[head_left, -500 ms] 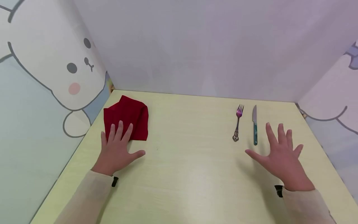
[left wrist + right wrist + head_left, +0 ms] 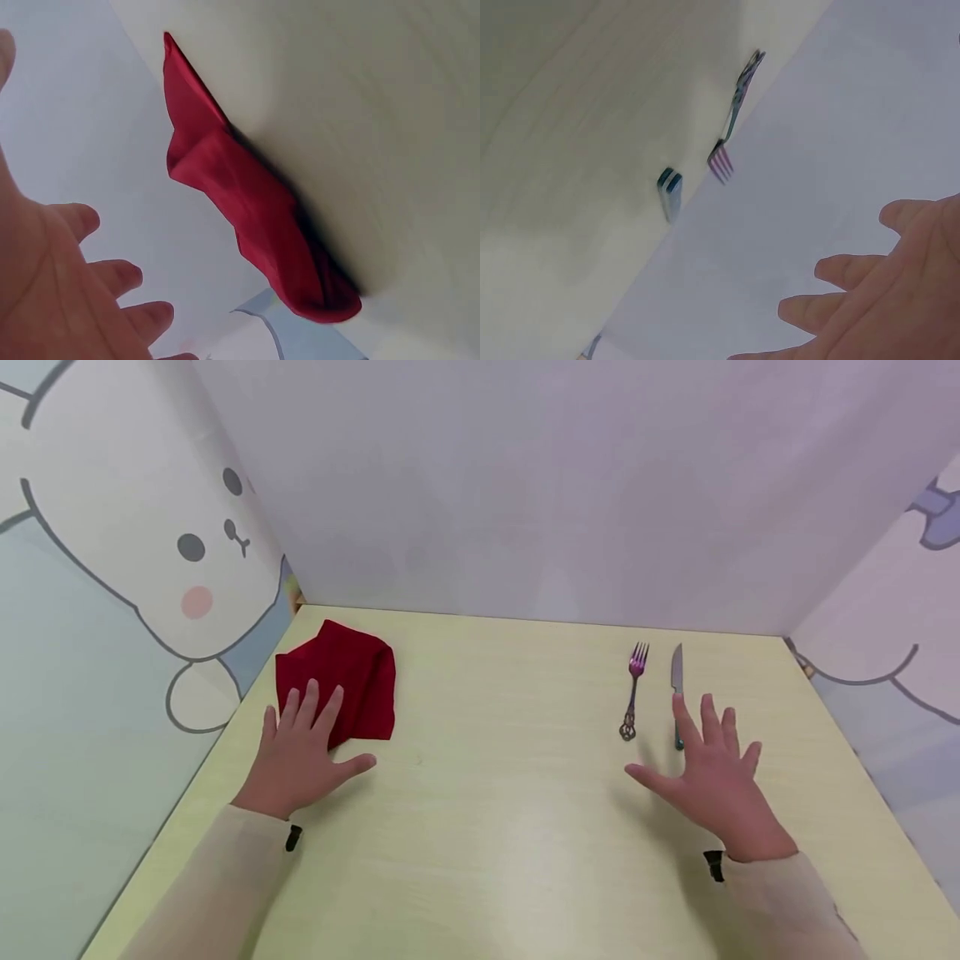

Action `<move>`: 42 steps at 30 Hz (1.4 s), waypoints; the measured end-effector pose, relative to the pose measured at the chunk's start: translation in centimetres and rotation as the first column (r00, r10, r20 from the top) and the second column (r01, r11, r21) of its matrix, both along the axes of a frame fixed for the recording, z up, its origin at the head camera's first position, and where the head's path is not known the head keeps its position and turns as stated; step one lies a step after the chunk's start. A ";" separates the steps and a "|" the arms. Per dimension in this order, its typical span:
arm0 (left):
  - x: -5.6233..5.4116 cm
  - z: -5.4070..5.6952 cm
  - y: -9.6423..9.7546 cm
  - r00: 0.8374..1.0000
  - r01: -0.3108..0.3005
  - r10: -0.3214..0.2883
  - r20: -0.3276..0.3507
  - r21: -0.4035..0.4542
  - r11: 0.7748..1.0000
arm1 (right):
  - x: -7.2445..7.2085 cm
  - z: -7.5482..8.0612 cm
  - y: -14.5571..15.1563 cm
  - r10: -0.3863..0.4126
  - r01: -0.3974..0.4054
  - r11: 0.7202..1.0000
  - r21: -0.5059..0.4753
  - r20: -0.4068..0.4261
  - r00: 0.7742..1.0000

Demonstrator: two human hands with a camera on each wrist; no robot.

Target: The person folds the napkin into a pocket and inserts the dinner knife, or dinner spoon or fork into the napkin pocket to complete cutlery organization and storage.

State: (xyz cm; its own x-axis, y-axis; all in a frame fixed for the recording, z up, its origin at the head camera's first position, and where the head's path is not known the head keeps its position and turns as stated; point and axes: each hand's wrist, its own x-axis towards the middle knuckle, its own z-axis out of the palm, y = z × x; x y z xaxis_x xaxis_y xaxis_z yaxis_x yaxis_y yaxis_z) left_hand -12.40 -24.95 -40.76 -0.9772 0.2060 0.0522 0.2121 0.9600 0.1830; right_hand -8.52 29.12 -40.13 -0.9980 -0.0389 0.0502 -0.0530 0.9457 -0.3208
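Ideally, we move our left hand [image 2: 300, 768] slowly and level over the red cloth [image 2: 337, 664], and hold our right hand [image 2: 720, 785] clear of the knife [image 2: 677, 668] and fork [image 2: 633, 692]. Our fingers [image 2: 331, 710] are spread and released, grasping nothing. The cloth lies near the desk [image 2: 487, 735]'s far left corner, loosely folded, creased, its edges uneven.

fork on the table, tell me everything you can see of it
The fork looks metallic, with a purple-pink sheen at its tined head, a slim shaft and an ornate, openwork handle end. It lies slightly slanted on the pale table, tines toward the far edge, left of the knife and apart from it. Only the table appears to touch it.
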 end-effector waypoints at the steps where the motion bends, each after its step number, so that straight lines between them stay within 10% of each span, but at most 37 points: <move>1: -0.2 0.1 -0.3 1.000 0.000 0.000 -0.001 -0.002 1.000 | -0.2 0.0 -0.4 0.011 -0.011 1.000 -0.004 0.005 1.000; 14: -3.8 0.0 -2.7 0.995 -0.001 0.006 0.099 -0.048 0.999 | -4.2 -0.4 -8.5 0.211 -0.215 0.976 0.029 0.100 0.972; 28: -7.3 -0.1 -6.3 0.983 -0.035 0.042 0.181 -0.041 0.999 | -7.7 -0.1 -17.8 0.424 -0.449 0.890 0.076 0.224 0.878; 35: -8.3 -0.8 -7.4 0.968 -0.106 0.099 0.231 0.018 0.994 | -9.9 -0.5 -23.6 0.485 -0.533 0.843 0.071 0.325 0.812; 42: -9.2 -1.3 -8.7 0.935 -0.220 0.189 0.302 0.073 0.973 | -11.7 -1.8 -27.9 0.489 -0.500 0.864 -0.059 0.339 0.804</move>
State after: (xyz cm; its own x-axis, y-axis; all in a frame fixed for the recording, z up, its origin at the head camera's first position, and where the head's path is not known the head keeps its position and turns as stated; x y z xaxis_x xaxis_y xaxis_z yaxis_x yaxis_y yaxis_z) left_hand -21.60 -33.64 -42.10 -0.9731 0.0090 -0.2300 -0.0641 0.9492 0.3082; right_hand -20.24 1.18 -41.91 -0.7991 -0.5274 -0.2887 -0.4127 0.8303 -0.3745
